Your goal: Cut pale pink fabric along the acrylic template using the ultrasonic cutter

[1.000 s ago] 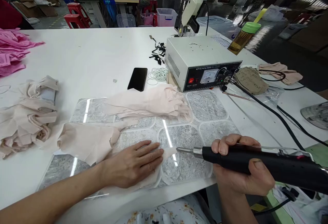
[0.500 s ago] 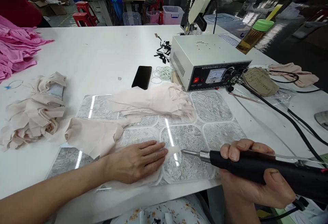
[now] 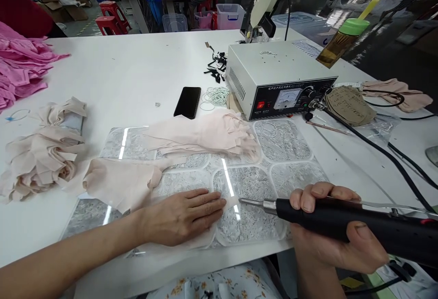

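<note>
My left hand lies flat, fingers stretched out, pressing a pale pink fabric piece onto the clear patterned mat near the table's front edge. My right hand is wrapped round a black handheld tool. Its metal tip points left and touches the fabric corner just beyond my left fingertips. A stack of the same pale fabric lies across the mat farther back.
A white control box with a dial stands behind the mat, black cables running from it. A black phone, white elastic rings, a heap of beige fabric at left, pink fabric far left, a green-capped bottle.
The tool tip has crept slightly left toward my left fingertips. The view shifted a little. My left hand stays flat on the fabric.
</note>
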A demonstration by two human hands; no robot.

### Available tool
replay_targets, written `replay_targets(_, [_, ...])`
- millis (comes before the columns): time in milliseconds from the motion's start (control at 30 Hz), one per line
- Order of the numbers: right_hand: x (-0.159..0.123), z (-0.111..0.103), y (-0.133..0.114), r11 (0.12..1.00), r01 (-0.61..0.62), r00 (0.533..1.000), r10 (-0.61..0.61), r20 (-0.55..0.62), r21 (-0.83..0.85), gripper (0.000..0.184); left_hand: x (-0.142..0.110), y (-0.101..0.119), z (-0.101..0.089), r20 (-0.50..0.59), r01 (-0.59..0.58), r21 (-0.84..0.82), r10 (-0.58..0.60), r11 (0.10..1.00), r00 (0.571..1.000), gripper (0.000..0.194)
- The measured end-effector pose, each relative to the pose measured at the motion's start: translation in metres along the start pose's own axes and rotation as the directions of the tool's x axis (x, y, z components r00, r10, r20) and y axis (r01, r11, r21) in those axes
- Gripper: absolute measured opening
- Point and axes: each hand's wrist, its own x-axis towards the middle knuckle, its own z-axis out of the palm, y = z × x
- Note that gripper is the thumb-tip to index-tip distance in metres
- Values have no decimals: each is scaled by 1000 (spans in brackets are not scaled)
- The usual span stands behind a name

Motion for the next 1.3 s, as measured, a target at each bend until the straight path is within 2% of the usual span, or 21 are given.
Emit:
replay_targets(667, [1, 1, 1, 1000, 17, 999, -17, -29, -11, 27, 2, 1, 0, 2, -7, 11, 7, 1000, 1000, 37])
replay_targets(900, [3, 0, 4, 999, 38, 999, -38, -11, -11, 26, 1, 2, 0, 0, -5, 29, 5, 1000, 1000, 37])
replay_targets(1300, [0, 0, -3, 999, 10, 1000, -9, 29, -30, 26, 6, 2, -5, 0, 9, 6, -9, 1000, 1000, 35])
